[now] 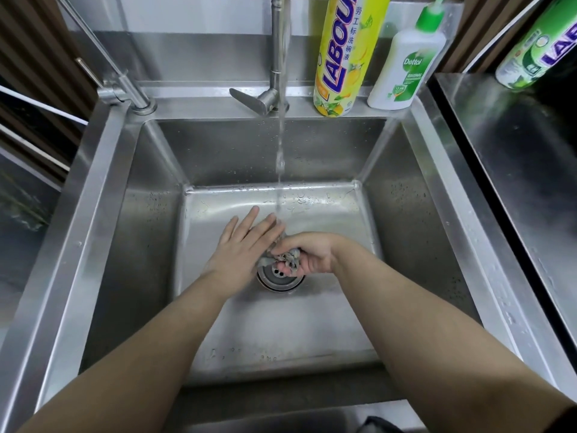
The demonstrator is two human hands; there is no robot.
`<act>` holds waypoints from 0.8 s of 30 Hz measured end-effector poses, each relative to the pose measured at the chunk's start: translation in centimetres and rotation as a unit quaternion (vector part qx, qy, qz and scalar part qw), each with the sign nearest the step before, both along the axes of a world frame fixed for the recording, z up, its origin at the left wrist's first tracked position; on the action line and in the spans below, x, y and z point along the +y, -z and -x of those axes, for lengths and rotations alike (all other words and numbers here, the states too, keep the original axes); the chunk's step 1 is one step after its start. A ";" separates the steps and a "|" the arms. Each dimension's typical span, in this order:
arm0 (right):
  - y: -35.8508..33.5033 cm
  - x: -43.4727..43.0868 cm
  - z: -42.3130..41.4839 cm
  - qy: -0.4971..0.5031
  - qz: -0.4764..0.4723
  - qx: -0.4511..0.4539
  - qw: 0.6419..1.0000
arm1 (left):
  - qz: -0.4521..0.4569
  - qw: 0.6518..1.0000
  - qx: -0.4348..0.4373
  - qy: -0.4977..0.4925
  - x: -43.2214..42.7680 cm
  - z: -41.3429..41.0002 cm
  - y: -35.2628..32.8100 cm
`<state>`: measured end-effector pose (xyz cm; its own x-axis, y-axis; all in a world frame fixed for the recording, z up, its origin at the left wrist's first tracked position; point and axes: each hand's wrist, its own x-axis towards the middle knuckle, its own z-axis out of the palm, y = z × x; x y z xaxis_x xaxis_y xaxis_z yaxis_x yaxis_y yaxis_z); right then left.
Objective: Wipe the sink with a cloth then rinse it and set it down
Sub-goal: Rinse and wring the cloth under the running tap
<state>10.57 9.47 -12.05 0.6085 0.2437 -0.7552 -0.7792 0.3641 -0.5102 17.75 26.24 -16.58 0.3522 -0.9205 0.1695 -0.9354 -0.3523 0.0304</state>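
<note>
Both my hands are low inside the steel sink (131,245), just above the drain (279,279). My right hand (307,253) is clenched around a small bunched grey cloth (285,259). My left hand (246,242) lies flat with straight fingers pressed against the cloth's left side. A thin stream of water (281,151) runs from the tap (276,51) and lands on my left fingertips and the top of the cloth. Most of the cloth is hidden between my hands.
A yellow dish-soap bottle (342,54) and a white Dettol bottle (406,67) stand on the back ledge right of the tap. A second, slimmer tap (125,89) sits at the back left. A steel counter (524,170) with a green bottle (540,48) lies to the right.
</note>
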 end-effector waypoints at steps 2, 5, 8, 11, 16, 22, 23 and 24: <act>-0.1 0.0 0.0 -0.061 -0.001 0.001 0.998 | 0.043 0.998 -0.039 0.016 -0.7 -0.1 -0.3; -0.6 -0.3 -0.8 -0.159 0.030 -0.007 0.987 | 0.075 0.997 -0.018 0.021 -1.9 -0.7 -1.0; -0.8 -0.1 -1.5 -0.211 0.135 -0.030 0.968 | -0.050 0.989 0.140 -0.026 -2.9 -0.7 -2.8; -0.2 1.3 -1.6 -0.198 0.294 -0.059 0.933 | -0.178 0.952 0.213 -0.128 -3.6 -0.2 -3.7; 1.6 3.5 -1.1 -0.366 0.558 -0.172 0.725 | -0.202 0.898 0.323 -0.221 -3.2 0.4 -2.0; 4.2 3.7 0.4 -0.313 0.566 -0.177 0.742 | -0.295 0.761 0.517 -0.258 -3.6 0.9 -1.6; 4.2 3.8 0.4 -0.316 0.563 -0.174 0.743 | -0.303 0.722 0.559 -0.274 -3.3 1.0 -1.7; 4.2 3.8 0.4 -0.316 0.557 -0.177 0.748 | -0.298 0.702 0.582 -0.282 -3.0 1.1 -1.5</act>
